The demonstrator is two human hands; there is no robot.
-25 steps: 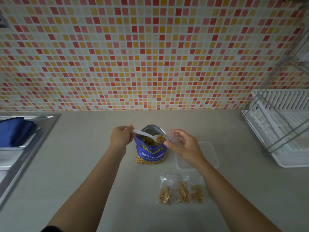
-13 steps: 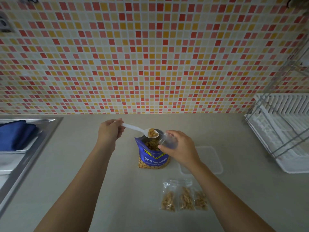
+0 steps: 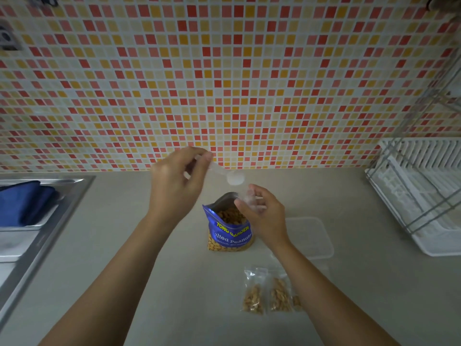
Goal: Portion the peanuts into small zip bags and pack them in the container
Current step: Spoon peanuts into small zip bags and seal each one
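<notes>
Left hand (image 3: 174, 186) raised above the counter (image 3: 154, 245), fingers pinched on the handle of a white plastic spoon (image 3: 233, 177); bowl tipped down toward the right hand — blurred, contents not readable. Right hand (image 3: 262, 216) grips a small clear zip bag (image 3: 247, 198) by its mouth, thumb and fingers closed on the film, just above the open peanut pouch (image 3: 230, 231). Pouch stands upright mid-counter, blue, nuts visible inside. Clear plastic container (image 3: 314, 238) sits just right of the pouch, partly behind the right wrist. Filled zip bags (image 3: 267, 293) lie flat in a row nearer the front edge — two plainly seen, a third mostly hidden by the forearm. Sink (image 3: 37, 236) at left edge with a blue cloth (image 3: 25, 203); white dish rack (image 3: 419, 196) at right edge.
</notes>
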